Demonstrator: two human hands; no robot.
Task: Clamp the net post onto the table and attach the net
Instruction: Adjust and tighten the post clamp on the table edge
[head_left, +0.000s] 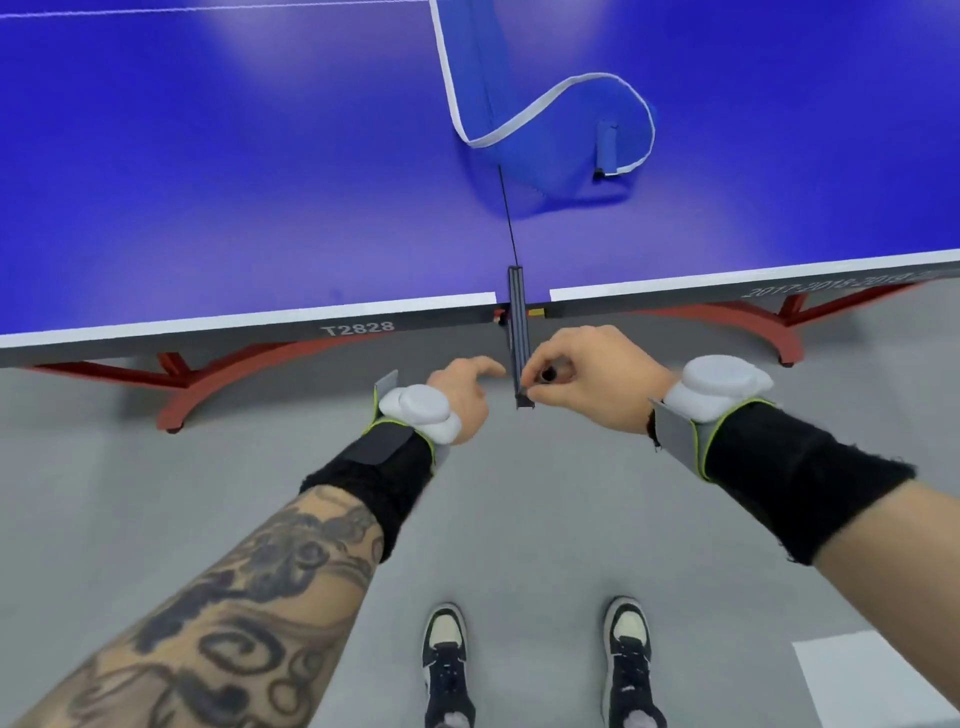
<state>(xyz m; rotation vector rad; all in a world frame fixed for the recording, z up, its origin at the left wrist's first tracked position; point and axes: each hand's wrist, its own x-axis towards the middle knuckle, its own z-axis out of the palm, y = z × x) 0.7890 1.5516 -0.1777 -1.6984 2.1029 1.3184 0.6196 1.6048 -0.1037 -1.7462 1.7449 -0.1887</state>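
A dark net post (517, 322) sits at the near edge of the blue table (208, 182), at the gap in the white edge line, and reaches out past the edge toward me. My right hand (587, 374) pinches the post's near end between fingers and thumb, with a small dark knob showing under the fingers. My left hand (462, 400) is just left of the post, fingers loosely curled, holding nothing I can see. The blue net (550, 130) with its white top band lies slack and folded on the table beyond the post. A thin black cord (508, 218) runs from the net to the post.
Red curved table legs (208, 384) stand under the near edge on both sides. The table's side rail reads T2828 (357, 328). My two shoes (447, 660) are on the grey floor, and a white sheet (872, 680) lies at the lower right.
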